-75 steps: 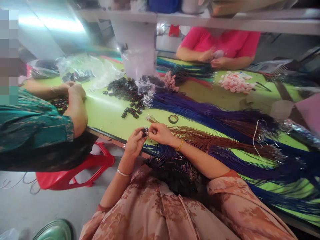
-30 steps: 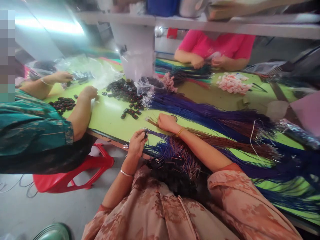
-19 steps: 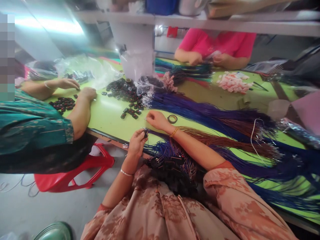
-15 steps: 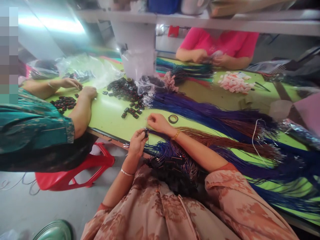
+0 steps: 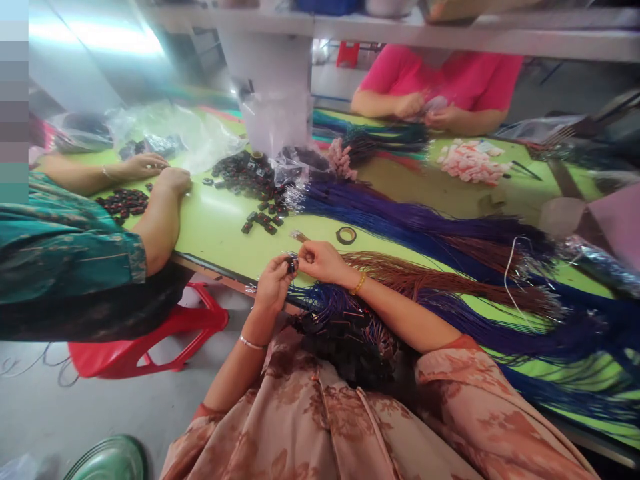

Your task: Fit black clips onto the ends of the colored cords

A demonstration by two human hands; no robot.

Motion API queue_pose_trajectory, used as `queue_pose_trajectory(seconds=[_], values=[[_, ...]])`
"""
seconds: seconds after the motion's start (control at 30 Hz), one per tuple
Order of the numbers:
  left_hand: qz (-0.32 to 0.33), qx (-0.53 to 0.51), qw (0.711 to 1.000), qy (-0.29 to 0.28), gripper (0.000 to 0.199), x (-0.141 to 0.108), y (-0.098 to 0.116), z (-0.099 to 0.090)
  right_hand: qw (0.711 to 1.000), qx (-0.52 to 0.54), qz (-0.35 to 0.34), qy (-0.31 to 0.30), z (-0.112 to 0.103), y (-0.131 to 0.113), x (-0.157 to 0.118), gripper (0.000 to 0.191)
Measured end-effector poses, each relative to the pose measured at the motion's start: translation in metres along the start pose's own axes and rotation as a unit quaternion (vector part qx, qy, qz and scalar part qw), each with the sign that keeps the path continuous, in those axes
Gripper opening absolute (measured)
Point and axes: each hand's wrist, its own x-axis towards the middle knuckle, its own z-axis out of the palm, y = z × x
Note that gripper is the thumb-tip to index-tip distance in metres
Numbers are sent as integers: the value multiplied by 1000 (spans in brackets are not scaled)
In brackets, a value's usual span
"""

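My left hand (image 5: 274, 283) is closed on a small black plastic connector (image 5: 291, 265), held up just over the table's front edge. Thin silver tips show around it. Right beside the connector, the fingers of my right hand (image 5: 323, 261) are pinched together; whatever lies between them is too small to make out. Behind that hand the silver-tipped end of a brown wire bundle (image 5: 299, 235) lies on the table, and the brown wires (image 5: 415, 273) run off to the right under my forearm. Blue wires (image 5: 325, 297) and a dark heap of connectors (image 5: 350, 347) lie close to my body.
A roll of tape (image 5: 346, 235) lies beyond my right hand. Black connectors (image 5: 245, 177) are piled farther back, near long blue-purple wires (image 5: 380, 210). Pink connectors (image 5: 470, 162) lie before a co-worker in pink (image 5: 440, 80). Another person's arm (image 5: 160, 213) rests at left, above a red stool (image 5: 150, 347).
My right hand has moved back toward me from the brown wire ends, which now show, to the connector. My left hand keeps its hold on the connector in nearly the same place.
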Motion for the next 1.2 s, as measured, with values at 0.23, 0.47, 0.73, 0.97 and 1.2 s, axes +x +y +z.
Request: queue_pose_trajectory(seconds=[0.23,0.47,0.73,0.97,1.2], values=[[13,-3,1000,-7,22,0,-3,0,999,-29,-2,-18,2,-5,-1,8],[6,15,1000,10,24,-3,0,2,999,-11,-33,-41,1,0,-2,10],[4,32,999,13,25,0,-1,2,998,-16,-22,-48,3,-2,-5,9],[239,276,931,-20,20,-47,4,31,997,36,-30,-65,-26,2,14,16],[324,528,658,-429,30,-92,-23,72,962,-85,-47,-256,-4,-30,19,12]])
